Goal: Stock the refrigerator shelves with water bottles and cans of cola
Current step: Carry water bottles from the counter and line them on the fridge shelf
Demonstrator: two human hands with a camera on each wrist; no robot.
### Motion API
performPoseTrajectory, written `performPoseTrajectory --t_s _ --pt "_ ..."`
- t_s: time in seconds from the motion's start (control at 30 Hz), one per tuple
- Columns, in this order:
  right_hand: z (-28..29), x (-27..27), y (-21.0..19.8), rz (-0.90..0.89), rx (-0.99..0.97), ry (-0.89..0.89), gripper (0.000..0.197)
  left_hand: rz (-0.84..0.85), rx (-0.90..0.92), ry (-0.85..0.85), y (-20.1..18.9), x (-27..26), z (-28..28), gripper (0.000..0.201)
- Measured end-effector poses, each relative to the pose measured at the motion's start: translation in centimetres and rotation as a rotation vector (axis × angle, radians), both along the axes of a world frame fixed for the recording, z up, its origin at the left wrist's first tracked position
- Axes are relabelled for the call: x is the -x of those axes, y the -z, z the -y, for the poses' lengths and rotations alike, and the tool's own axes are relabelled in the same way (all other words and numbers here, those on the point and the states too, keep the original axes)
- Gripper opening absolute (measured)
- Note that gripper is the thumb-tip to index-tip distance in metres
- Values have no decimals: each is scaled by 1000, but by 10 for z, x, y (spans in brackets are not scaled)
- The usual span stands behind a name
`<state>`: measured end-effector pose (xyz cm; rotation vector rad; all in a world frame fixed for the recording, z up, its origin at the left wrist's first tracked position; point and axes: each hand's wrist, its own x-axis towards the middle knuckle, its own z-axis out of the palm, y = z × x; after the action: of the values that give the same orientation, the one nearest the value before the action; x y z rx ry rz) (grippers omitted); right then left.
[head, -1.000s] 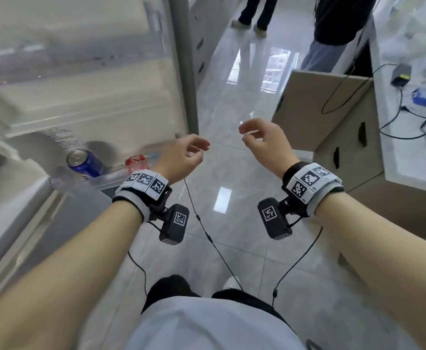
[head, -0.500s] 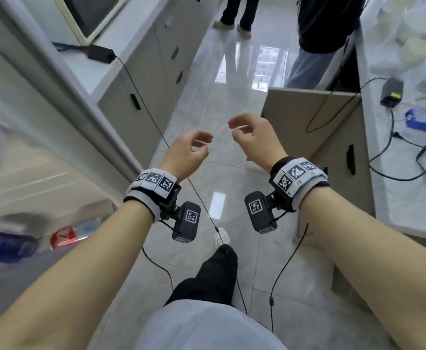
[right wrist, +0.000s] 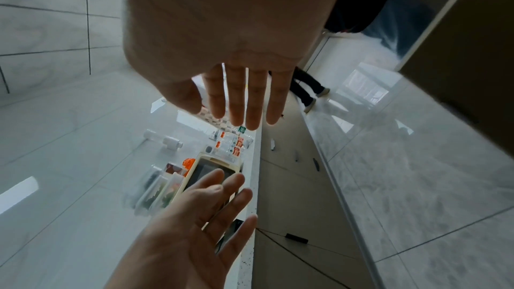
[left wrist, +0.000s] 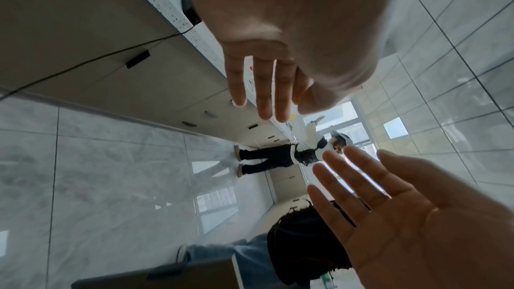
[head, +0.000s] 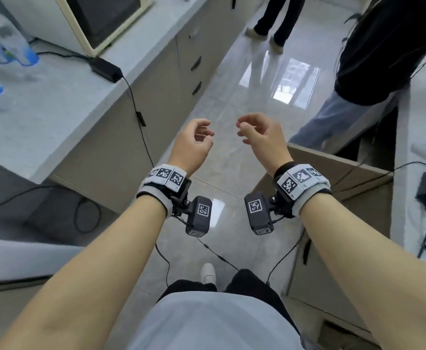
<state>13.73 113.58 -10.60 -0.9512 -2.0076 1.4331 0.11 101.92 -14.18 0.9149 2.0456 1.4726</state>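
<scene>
Nearest to you, seen from the head camera, are your own pale top and dark trousers, with one white shoe on the glossy grey tiled floor (head: 222, 152). Your two bare forearms reach forward, each with a marker-covered wristband and a small black camera.

Beyond the wristbands, your left hand (head: 191, 145) and right hand (head: 262, 137) hang in the air side by side, close but not touching. Both hold nothing; the fingers are loosely relaxed, and the wrist views show them fairly straight and slightly spread.

To your left runs a speckled grey counter (head: 63, 97). At its far left edge stand clear water bottles (head: 7, 41) with blue labels, blurred. Behind them sits a cream microwave (head: 100, 18), and a black power adapter (head: 105, 67) lies just beside it with its cable trailing off the edge. No cola cans and no refrigerator are in view.

To your right is a second counter (head: 413, 147) with cables. Further off, two other people stand in the aisle.

The step in hand looks like fetching more stock. Turn left to the bottles, take one per hand around the middle of the body, and keep clear of the adapter cable as you reach.
</scene>
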Motion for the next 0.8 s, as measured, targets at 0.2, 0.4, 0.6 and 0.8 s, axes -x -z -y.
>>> performPoseTrajectory --t_s 0.2,0.4,0.6,0.8 --pt "-52 105 0 -54 10 -192 11 -35 3 -191 3 78 -34 32" --pt "-108 222 10 -61 27 -432 18 -115 36 -384 -6 161 -53 29" --pt "-142 330 5 -46 42 -666 22 -140 75 -596 -19 224 -57 30" --pt "-122 422 6 -48 53 -875 18 -110 118 -781 -19 277 -34 30"
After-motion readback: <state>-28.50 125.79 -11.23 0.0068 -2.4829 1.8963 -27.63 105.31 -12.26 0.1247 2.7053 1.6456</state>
